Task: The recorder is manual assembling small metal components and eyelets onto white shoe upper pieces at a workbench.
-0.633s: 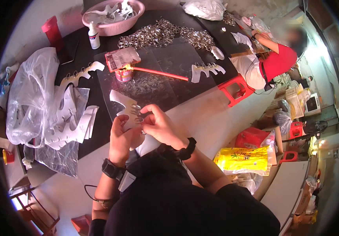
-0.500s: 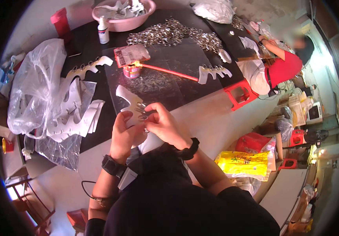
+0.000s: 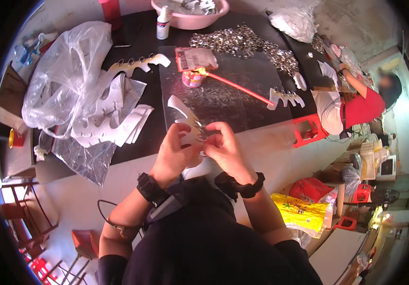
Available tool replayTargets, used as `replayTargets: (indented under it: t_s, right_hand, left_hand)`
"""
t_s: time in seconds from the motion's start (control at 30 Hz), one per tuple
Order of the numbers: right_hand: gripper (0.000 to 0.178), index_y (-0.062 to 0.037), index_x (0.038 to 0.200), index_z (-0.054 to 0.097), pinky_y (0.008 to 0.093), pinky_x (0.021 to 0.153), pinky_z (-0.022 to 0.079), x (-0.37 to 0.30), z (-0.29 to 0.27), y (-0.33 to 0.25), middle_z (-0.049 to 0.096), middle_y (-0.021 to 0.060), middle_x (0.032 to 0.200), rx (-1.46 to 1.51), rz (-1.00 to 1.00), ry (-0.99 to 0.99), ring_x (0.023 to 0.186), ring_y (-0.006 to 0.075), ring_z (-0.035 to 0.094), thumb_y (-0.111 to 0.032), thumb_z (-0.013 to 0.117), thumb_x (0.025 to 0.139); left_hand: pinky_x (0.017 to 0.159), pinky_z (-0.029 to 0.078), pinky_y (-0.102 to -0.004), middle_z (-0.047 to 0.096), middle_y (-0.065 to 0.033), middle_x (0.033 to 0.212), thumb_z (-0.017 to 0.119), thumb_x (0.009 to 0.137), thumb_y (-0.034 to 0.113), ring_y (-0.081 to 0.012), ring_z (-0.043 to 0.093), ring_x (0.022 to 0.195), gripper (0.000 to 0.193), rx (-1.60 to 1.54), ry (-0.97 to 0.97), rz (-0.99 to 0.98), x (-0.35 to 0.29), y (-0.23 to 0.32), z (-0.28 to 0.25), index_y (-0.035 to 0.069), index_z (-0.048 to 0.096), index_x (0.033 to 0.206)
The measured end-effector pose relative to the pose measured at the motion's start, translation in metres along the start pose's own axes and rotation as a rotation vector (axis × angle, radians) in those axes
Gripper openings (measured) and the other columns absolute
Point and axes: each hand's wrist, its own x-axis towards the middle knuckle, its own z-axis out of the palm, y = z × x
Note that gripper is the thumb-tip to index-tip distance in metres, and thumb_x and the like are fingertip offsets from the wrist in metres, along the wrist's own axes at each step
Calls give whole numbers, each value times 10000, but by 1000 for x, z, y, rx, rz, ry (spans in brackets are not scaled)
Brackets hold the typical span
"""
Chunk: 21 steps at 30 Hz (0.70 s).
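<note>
The left hand's grip pinches a notched white piece over the table's near edge; the right hand meets its ringed side, its grip impossible to tell; beyond stands a red can, a red stick slanting from it.

Plain white, tinged with yellow, is shown by the cutout piece, and silver by its rings and by the heaped chain against a black table. Pale pink is carried by the tub, red by the tin, the stick and the stool, and white by the bottle (its label is marked in dark blue). A yellow bag is printed with a dark and reddish pattern, a red shirt is paired with white trousers, and a black shirt is matched by black wristbands.
</note>
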Motion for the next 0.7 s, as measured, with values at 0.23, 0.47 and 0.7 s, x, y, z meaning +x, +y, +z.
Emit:
replayTargets:
  t_s: [0.23, 0.47, 0.7]
  right_hand:
    - [388, -20, 1122, 393, 216, 645, 434, -3, -1, -3, 557, 50, 801, -10, 23, -13, 725, 78, 527, 56, 546, 774]
    - [389, -24, 1143, 380, 224, 697, 441, -1, -1, 3, 553, 54, 826, 9, 37, -25, 763, 92, 534, 60, 535, 795]
    - [362, -8, 1102, 389, 221, 604, 424, 0, 2, 2, 554, 53, 743, -16, -33, 0, 677, 79, 519, 48, 523, 770]
  left_hand:
    - [731, 466, -277, 535, -104, 992, 661, 693, -23, -170, 562, 897, 472, 15, -57, -47, -2, 6, -2, 21, 419, 1095]
    - [721, 465, -272, 533, -115, 1008, 650, 703, -24, -166, 560, 890, 457, -26, -58, -27, 1, -4, -2, 18, 418, 1094]
    - [747, 472, -282, 531, -142, 1036, 633, 717, -48, -181, 567, 903, 461, -66, -21, -13, 0, -11, 1, -8, 396, 1111]
